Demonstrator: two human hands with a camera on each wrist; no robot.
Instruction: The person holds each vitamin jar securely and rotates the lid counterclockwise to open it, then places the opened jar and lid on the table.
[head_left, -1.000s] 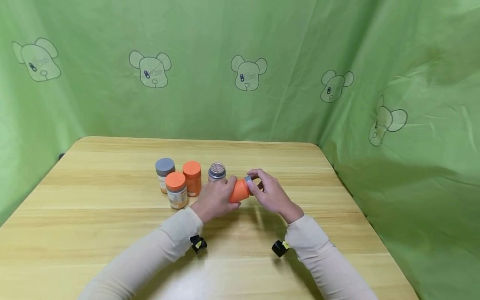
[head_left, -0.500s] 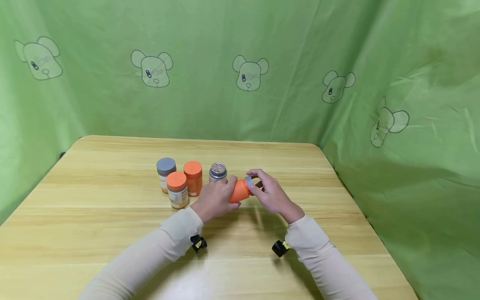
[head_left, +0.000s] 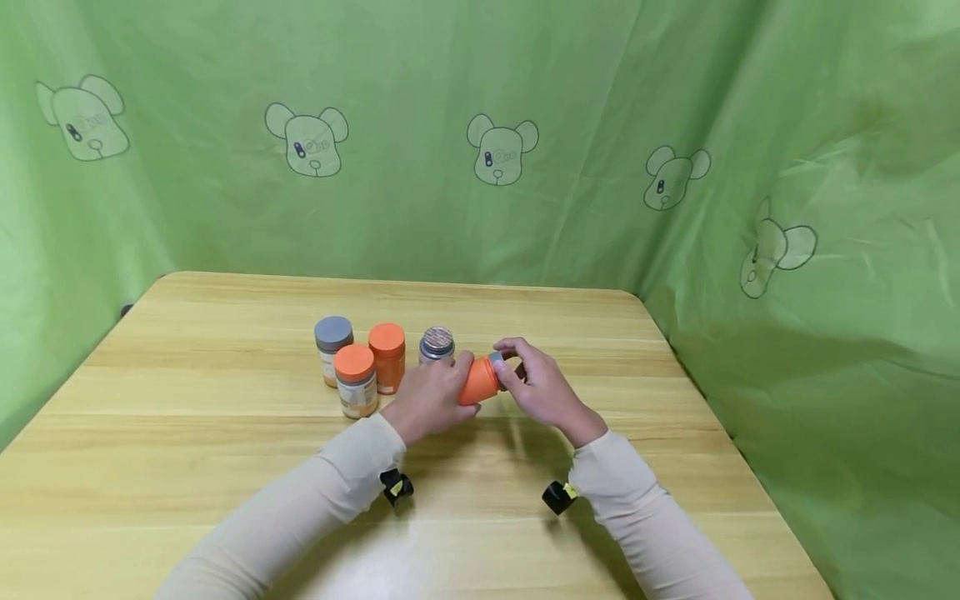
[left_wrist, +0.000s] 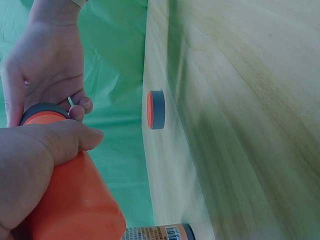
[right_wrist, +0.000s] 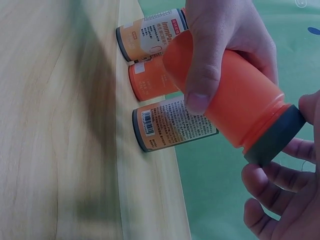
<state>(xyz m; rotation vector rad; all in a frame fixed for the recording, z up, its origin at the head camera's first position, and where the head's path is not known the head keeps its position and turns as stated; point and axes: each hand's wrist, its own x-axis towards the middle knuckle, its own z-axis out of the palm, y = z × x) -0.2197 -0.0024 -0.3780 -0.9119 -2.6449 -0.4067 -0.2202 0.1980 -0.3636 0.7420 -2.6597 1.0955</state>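
My left hand [head_left: 433, 392] grips an orange bottle [head_left: 477, 383] round its body, tilted with its mouth toward the right. On that mouth sits a grey cap [right_wrist: 276, 135], which my right hand [head_left: 543, 387] pinches between thumb and fingertips. Just beyond my left hand stands a jar with a silvery foil seal [head_left: 437, 337] and no lid; its lower part is hidden in the head view. A loose lid [left_wrist: 156, 110], grey with an orange face, lies on the table in the left wrist view.
Left of my hands stand a grey-lidded jar [head_left: 333, 335], an orange-lidded jar [head_left: 356, 383] with a pale label, and an all-orange bottle [head_left: 387, 358], close together. Green curtains [head_left: 405, 217] surround the wooden table [head_left: 225, 467].
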